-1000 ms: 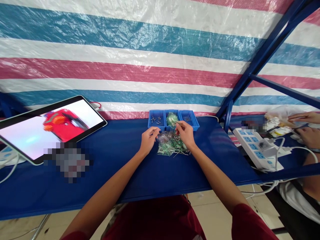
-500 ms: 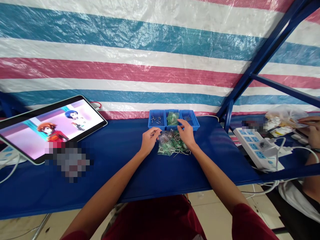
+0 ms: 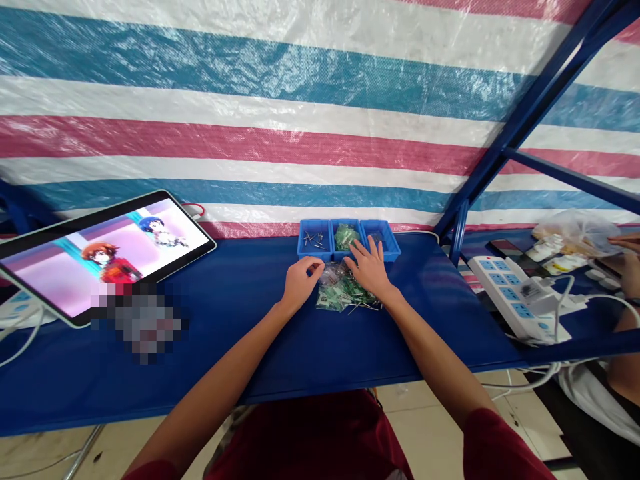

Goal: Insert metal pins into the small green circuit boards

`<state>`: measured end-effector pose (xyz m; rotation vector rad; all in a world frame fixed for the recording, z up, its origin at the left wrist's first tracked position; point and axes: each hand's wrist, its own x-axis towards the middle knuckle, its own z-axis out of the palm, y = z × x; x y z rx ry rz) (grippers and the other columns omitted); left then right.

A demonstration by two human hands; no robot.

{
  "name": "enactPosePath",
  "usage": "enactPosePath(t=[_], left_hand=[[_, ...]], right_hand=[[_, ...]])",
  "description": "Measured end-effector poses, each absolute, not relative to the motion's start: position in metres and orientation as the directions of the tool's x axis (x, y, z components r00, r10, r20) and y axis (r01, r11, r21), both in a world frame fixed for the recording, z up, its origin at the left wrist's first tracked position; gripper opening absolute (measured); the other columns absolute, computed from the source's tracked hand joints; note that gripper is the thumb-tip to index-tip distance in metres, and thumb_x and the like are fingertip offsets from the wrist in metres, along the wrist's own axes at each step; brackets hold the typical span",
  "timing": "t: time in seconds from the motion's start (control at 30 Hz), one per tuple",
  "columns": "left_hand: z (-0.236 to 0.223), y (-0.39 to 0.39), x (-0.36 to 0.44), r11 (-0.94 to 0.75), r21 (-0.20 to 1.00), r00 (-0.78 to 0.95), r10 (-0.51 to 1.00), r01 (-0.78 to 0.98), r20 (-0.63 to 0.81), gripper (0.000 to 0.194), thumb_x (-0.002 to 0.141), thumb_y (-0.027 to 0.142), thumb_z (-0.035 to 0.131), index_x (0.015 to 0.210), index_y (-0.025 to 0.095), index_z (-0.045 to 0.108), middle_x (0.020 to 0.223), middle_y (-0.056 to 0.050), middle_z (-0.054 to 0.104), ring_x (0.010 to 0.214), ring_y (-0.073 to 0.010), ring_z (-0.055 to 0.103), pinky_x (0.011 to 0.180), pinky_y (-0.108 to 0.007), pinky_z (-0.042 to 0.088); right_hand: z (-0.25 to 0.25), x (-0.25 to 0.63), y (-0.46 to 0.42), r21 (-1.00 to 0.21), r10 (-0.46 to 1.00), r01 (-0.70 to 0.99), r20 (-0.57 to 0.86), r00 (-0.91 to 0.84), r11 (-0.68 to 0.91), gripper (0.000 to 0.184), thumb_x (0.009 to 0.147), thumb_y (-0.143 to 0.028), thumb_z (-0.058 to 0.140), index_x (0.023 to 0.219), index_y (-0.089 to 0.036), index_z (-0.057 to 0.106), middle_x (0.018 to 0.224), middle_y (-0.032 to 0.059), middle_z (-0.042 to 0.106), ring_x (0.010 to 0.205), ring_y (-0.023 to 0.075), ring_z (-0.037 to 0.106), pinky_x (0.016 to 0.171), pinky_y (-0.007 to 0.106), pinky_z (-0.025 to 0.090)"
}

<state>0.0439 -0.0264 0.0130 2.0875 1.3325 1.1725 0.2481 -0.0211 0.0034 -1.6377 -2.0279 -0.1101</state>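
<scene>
My right hand (image 3: 371, 268) is open, its fingers spread over the far right side of a pile of small green pieces and metal pins (image 3: 347, 293) and reaching toward the blue bins. At the pile's left edge, my left hand (image 3: 299, 281) has thumb and fingertips pinched together; whatever they hold is too small to make out. Clear plastic (image 3: 331, 274) lies between the hands. Behind the pile stand three joined blue bins: the left bin (image 3: 314, 255) has metal pins, the middle one holds green pieces (image 3: 345, 235), and the right bin (image 3: 393, 251) is partly covered by my fingers.
A tablet (image 3: 193, 250) leans at the left, with a blurred-out patch before it. At the right are a white power strip (image 3: 513, 293) with cables, a blue metal frame (image 3: 457, 230), small white bottles (image 3: 547, 247) and another person's hand (image 3: 627, 250). A striped sheet hangs behind.
My right hand has opened from a pinch by the middle bin, its fingers now spread over the pile's far edge. My left hand stays pinched almost in place.
</scene>
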Motion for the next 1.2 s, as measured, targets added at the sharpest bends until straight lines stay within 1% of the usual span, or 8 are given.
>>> enactPosePath(t=[0.1,0.2,0.3,0.4,0.63,0.9,1.03,1.2], left_hand=[[0.012,-0.027,0.043,-0.408,0.531,0.218,0.897,0.742,0.384,0.015,0.087,0.03,0.056,0.082,0.02,0.065,0.082,-0.002,0.066,0.073,-0.0178,0.06,0.068,-0.028,0.044],[0.011,-0.027,0.043,-0.379,0.386,0.255,0.907,0.841,0.336,0.019,0.087,0.037,0.059,0.08,0.02,0.064,0.084,-0.004,0.064,0.085,-0.0215,0.061,0.068,-0.028,0.043],[0.01,-0.028,0.043,-0.38,0.305,0.289,0.907,0.873,0.305,0.023,0.087,0.04,0.059,0.078,0.02,0.062,0.084,-0.004,0.063,0.088,-0.0228,0.061,0.069,-0.029,0.044],[0.009,-0.028,0.043,-0.379,0.281,0.301,0.911,0.882,0.282,0.024,0.088,0.041,0.059,0.078,0.02,0.061,0.086,-0.004,0.063,0.089,-0.023,0.06,0.07,-0.029,0.043],[0.005,-0.025,0.042,-0.421,0.351,0.336,0.9,0.836,0.279,0.022,0.087,0.039,0.06,0.075,0.02,0.059,0.083,-0.004,0.062,0.086,-0.0224,0.059,0.069,-0.029,0.042],[-0.003,-0.02,0.041,-0.453,0.464,0.336,0.888,0.761,0.315,0.015,0.084,0.025,0.061,0.07,0.02,0.055,0.075,-0.003,0.059,0.074,-0.0207,0.056,0.065,-0.029,0.039],[0.002,-0.021,0.041,-0.443,0.557,0.315,0.895,0.702,0.315,0.013,0.083,0.022,0.059,0.071,0.02,0.054,0.068,0.0,0.058,0.065,-0.0182,0.054,0.063,-0.028,0.037],[0.009,-0.025,0.043,-0.473,0.686,0.283,0.881,0.554,0.379,0.012,0.086,0.027,0.053,0.077,0.02,0.052,0.064,0.003,0.054,0.06,-0.0144,0.051,0.064,-0.025,0.038]], right_hand=[[0.002,0.248,-0.022,-0.225,0.882,0.944,0.456,-0.117,0.241,0.049,0.096,-0.044,0.039,0.131,-0.014,0.058,0.147,0.0144,0.044,0.144,0.0384,0.017,0.114,0.063,0.01],[0.003,0.247,-0.022,-0.233,0.867,0.941,0.487,-0.107,0.247,0.049,0.096,-0.044,0.039,0.129,-0.014,0.06,0.146,0.0155,0.044,0.144,0.0378,0.019,0.114,0.063,0.013],[0.006,0.246,-0.023,-0.269,0.841,0.924,0.533,-0.092,0.272,0.045,0.096,-0.04,0.039,0.123,-0.014,0.063,0.144,0.0157,0.045,0.143,0.036,0.021,0.114,0.061,0.018],[0.009,0.246,-0.023,-0.313,0.822,0.899,0.563,-0.084,0.306,0.039,0.096,-0.036,0.04,0.116,-0.015,0.066,0.139,0.0151,0.05,0.141,0.034,0.026,0.113,0.059,0.023],[0.012,0.246,-0.023,-0.382,0.794,0.84,0.601,-0.091,0.385,0.031,0.093,-0.03,0.044,0.103,-0.017,0.07,0.128,0.013,0.058,0.133,0.0311,0.037,0.11,0.052,0.035],[0.02,0.243,-0.027,-0.446,0.787,0.783,0.611,-0.088,0.434,0.027,0.092,-0.025,0.045,0.099,-0.019,0.07,0.121,0.0115,0.062,0.127,0.0296,0.043,0.106,0.053,0.038],[0.026,0.241,-0.03,-0.472,0.768,0.749,0.636,-0.075,0.465,0.026,0.092,-0.025,0.045,0.095,-0.02,0.07,0.114,0.0101,0.065,0.119,0.0273,0.049,0.103,0.048,0.041],[0.034,0.239,-0.036,-0.547,0.772,0.659,0.631,-0.08,0.516,0.028,0.094,-0.03,0.044,0.105,-0.019,0.067,0.108,0.0106,0.068,0.108,0.0245,0.056,0.098,0.043,0.045]])
